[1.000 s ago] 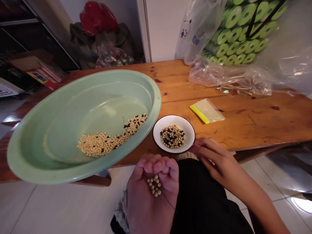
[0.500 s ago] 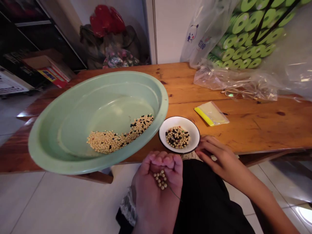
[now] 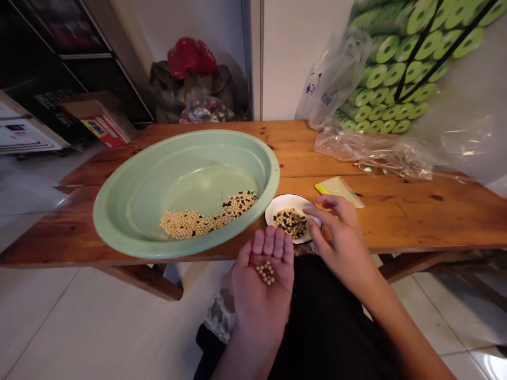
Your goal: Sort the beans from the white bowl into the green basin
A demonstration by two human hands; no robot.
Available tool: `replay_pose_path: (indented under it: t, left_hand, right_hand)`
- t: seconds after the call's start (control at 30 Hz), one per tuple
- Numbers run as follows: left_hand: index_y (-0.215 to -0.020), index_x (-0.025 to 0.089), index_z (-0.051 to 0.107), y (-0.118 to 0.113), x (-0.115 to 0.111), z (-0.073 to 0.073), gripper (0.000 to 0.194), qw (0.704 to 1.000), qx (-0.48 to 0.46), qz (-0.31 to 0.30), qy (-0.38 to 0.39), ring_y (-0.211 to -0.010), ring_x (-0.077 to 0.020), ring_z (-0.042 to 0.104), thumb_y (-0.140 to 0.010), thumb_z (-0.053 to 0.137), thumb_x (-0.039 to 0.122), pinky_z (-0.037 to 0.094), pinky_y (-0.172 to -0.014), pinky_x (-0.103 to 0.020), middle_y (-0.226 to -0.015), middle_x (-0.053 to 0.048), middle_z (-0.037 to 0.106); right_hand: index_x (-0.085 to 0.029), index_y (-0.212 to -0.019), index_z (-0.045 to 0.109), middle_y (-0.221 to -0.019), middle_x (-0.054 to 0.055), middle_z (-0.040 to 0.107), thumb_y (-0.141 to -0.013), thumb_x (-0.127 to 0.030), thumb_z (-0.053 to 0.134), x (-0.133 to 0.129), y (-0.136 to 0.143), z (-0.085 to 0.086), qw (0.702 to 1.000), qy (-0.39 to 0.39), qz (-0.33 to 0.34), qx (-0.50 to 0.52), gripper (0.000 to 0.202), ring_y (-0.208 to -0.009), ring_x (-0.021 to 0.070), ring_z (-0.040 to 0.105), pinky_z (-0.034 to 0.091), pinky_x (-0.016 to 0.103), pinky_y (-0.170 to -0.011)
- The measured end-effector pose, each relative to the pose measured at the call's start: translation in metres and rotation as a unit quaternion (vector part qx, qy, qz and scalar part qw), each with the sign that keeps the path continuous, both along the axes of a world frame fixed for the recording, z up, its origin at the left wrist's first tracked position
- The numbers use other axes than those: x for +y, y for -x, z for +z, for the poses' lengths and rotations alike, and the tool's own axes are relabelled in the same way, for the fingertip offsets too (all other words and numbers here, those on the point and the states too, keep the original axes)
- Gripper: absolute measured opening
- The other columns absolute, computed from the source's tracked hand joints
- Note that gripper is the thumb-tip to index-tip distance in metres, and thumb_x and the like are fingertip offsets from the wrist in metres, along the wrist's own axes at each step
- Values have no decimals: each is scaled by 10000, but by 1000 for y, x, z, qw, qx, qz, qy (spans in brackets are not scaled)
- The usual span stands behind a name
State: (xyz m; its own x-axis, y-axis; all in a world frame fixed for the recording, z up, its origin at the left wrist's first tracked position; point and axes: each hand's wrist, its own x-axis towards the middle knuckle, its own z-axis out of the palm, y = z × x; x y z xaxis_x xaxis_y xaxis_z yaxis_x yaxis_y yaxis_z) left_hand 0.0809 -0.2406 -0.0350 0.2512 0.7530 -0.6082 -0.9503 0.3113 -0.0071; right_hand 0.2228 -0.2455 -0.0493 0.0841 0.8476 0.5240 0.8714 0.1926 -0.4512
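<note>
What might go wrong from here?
Spill: small round cream beads lie in the open left hand; tilting it might roll some off.
Knock: the round white dark-rimmed bowl sits near the brown wooden table's front edge, with the right hand at its rim.
Snag: a thin dark strand trails off the palm and might catch.

Dim light, glare on the floor, warped edges

From here I see green rolls inside a clear plastic bag. Far left, I spot an open cardboard box.
</note>
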Motion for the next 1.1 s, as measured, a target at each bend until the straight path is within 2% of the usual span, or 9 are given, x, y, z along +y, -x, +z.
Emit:
replay_pose_path:
  t: [0.07,0.13,0.27,0.57,0.7,0.83,0.9,0.93,1.1]
  left_hand:
    - [-726,145,684,0,0,1,330,1000,10,-8,4,-817,-167,710,-903,406,167,579,-791,-338,-797,-67,741]
    - [-762,150,689,0,0,2,332,1000,19,-19,-2,-868,-170,708,-906,392,186,573,-810,-331,-875,-80,748]
    - [-812,141,690,1,1,1,361,999,30,-35,-27,-941,-172,696,-914,355,232,560,-848,-318,-1015,-114,732]
    - [-747,140,712,-3,0,-3,398,998,43,-20,-47,-881,-178,711,-909,362,236,581,-792,-314,-977,-136,742]
    - [-721,146,716,-3,0,-1,404,999,35,-21,-24,-854,-183,718,-909,366,220,591,-770,-328,-913,-116,754]
    - [-721,148,725,-3,0,1,404,1000,25,-11,-13,-840,-188,721,-912,373,201,593,-765,-343,-882,-109,758]
    - [-704,150,722,-2,0,3,416,1000,21,-11,-11,-826,-185,721,-918,368,192,591,-767,-344,-842,-96,759]
    - [-689,152,719,-2,0,3,428,1000,20,-13,-10,-812,-181,722,-923,362,188,591,-766,-344,-817,-87,758]
    - [-646,169,703,0,0,3,489,999,22,-22,-22,-766,-156,719,-943,315,174,587,-756,-331,-742,-48,749]
  right_hand:
    - [-202,-1035,639,-1135,99,521,-897,-188,484,-23,13,7,999,-1,10,46,209,-1115,229,505,436,412,-947]
    - [-237,-1046,619,-1044,57,562,-903,-169,483,-47,29,16,993,40,68,86,209,-1002,169,552,481,316,-848]
    - [-246,-1108,562,-931,35,597,-879,-157,522,-73,52,18,987,64,114,99,249,-855,148,571,507,270,-735]
    - [-253,-1063,573,-888,7,633,-882,-121,508,-70,52,1,976,79,131,154,232,-794,120,601,504,219,-701]
    - [-290,-1081,596,-949,-10,654,-886,-159,528,-70,51,1,957,114,125,234,245,-850,106,626,515,180,-749]
    - [-322,-1046,649,-960,-12,670,-869,-204,581,-70,48,-2,927,112,75,349,224,-886,127,633,525,196,-762]
    - [-325,-1056,667,-885,-8,657,-857,-235,611,-67,45,-4,882,118,70,451,226,-794,123,611,519,209,-709]
    - [-324,-1082,667,-841,-6,633,-851,-255,623,-65,43,-6,844,122,79,516,245,-745,116,585,510,218,-691]
    - [-284,-1179,633,-719,-18,429,-782,-308,687,-47,36,-13,595,140,178,771,402,-650,96,432,445,219,-623]
